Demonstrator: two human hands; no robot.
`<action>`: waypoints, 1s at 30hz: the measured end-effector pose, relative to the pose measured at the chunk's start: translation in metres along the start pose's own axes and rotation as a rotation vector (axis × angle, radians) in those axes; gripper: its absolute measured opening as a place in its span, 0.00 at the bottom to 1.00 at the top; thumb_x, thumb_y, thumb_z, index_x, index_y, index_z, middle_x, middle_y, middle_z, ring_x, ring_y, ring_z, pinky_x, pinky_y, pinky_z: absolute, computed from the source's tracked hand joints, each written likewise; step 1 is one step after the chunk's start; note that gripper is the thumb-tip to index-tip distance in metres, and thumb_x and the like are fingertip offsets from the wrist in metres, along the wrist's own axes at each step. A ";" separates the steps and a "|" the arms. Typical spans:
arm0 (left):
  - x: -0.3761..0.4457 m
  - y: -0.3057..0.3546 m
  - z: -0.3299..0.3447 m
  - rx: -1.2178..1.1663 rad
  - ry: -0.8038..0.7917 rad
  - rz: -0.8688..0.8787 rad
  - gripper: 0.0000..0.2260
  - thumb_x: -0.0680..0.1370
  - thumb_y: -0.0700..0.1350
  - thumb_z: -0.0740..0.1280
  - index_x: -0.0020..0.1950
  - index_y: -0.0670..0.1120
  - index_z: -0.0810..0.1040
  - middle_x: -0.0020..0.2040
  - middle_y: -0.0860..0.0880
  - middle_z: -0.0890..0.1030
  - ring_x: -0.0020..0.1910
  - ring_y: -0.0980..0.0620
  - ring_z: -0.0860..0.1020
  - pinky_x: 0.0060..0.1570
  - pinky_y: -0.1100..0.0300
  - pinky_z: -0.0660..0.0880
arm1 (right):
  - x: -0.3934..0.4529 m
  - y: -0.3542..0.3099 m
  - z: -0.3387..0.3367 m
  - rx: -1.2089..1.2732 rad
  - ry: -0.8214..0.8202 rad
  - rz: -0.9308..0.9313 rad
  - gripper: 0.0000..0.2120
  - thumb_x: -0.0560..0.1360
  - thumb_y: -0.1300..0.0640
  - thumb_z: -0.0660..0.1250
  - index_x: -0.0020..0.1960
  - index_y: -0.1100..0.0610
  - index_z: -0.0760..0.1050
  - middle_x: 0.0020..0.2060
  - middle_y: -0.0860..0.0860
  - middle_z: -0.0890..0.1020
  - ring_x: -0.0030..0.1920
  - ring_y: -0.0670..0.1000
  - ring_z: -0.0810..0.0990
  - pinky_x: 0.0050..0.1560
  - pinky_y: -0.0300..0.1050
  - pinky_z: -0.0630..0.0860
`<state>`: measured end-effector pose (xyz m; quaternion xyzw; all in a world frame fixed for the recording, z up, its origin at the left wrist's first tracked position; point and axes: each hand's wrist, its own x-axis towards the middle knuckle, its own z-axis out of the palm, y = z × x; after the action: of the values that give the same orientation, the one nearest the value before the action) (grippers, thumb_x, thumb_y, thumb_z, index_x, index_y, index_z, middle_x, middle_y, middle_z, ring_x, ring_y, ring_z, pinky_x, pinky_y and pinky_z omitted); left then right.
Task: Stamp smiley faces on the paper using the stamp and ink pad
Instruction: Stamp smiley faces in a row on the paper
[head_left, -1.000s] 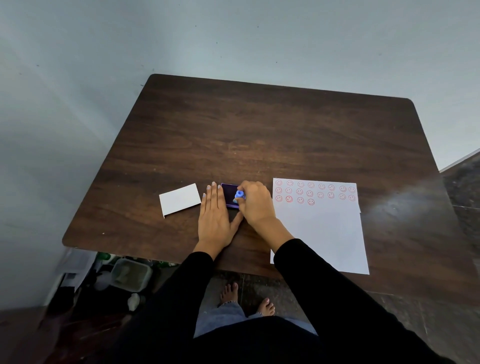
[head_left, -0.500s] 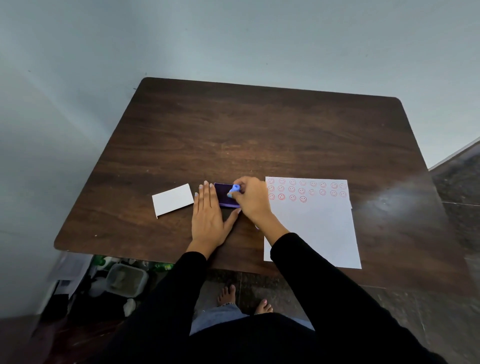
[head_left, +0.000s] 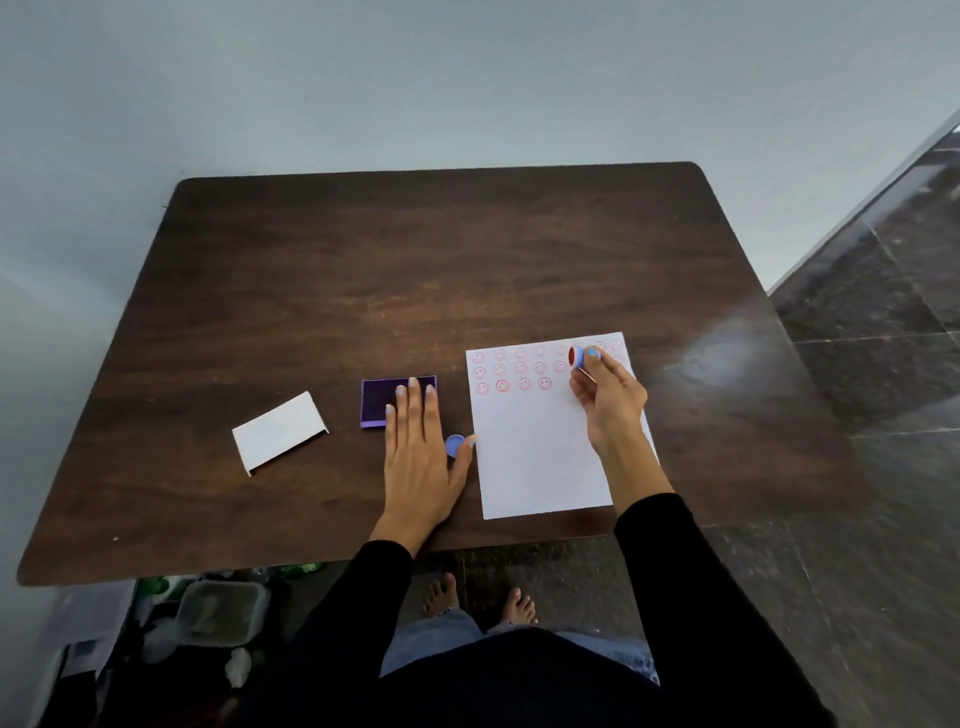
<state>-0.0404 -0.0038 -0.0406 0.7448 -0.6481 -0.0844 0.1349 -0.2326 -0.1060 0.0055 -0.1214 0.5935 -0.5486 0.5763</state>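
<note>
A white sheet of paper (head_left: 540, 457) lies on the dark wooden table (head_left: 415, 270), with rows of red smiley faces along its top. My right hand (head_left: 608, 395) holds a small blue stamp (head_left: 583, 357) above the upper right of the paper, its red inked face turned to the left. My left hand (head_left: 418, 447) lies flat, fingers spread, with its fingertips on the near edge of the purple ink pad (head_left: 384, 402). A small blue cap (head_left: 455, 446) rests by my left thumb.
A white lid or card (head_left: 280, 431) lies left of the ink pad. Under the table's near edge are a plastic container (head_left: 218, 613) and clutter. A person's bare feet (head_left: 478, 603) stand on the dark tiled floor. A pale wall rises behind the table.
My right hand has lifted the stamp off the ink pad and carried it right, over the paper's stamped rows. My left hand stays by the pad. The view has shifted.
</note>
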 end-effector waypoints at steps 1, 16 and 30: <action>0.000 0.001 -0.001 -0.007 0.014 -0.010 0.32 0.79 0.57 0.56 0.76 0.41 0.50 0.78 0.42 0.51 0.77 0.44 0.46 0.75 0.50 0.42 | 0.001 0.000 -0.003 0.007 -0.001 0.004 0.11 0.72 0.60 0.71 0.53 0.61 0.79 0.43 0.52 0.84 0.43 0.50 0.83 0.43 0.41 0.81; 0.080 0.027 -0.020 0.059 -0.424 0.196 0.58 0.61 0.71 0.69 0.77 0.48 0.41 0.78 0.45 0.38 0.77 0.46 0.38 0.72 0.51 0.35 | 0.002 0.003 -0.017 0.146 -0.032 0.145 0.05 0.72 0.59 0.71 0.46 0.61 0.80 0.42 0.56 0.85 0.36 0.50 0.86 0.35 0.40 0.82; 0.086 0.026 -0.015 0.143 -0.478 0.192 0.57 0.61 0.73 0.67 0.77 0.48 0.41 0.78 0.45 0.39 0.77 0.45 0.39 0.72 0.50 0.36 | 0.000 0.031 -0.006 -0.292 0.155 -0.324 0.10 0.71 0.53 0.72 0.51 0.54 0.79 0.46 0.48 0.84 0.45 0.45 0.83 0.41 0.31 0.78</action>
<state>-0.0478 -0.0907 -0.0144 0.6463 -0.7336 -0.1989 -0.0676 -0.2222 -0.0911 -0.0208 -0.2547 0.6817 -0.5500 0.4098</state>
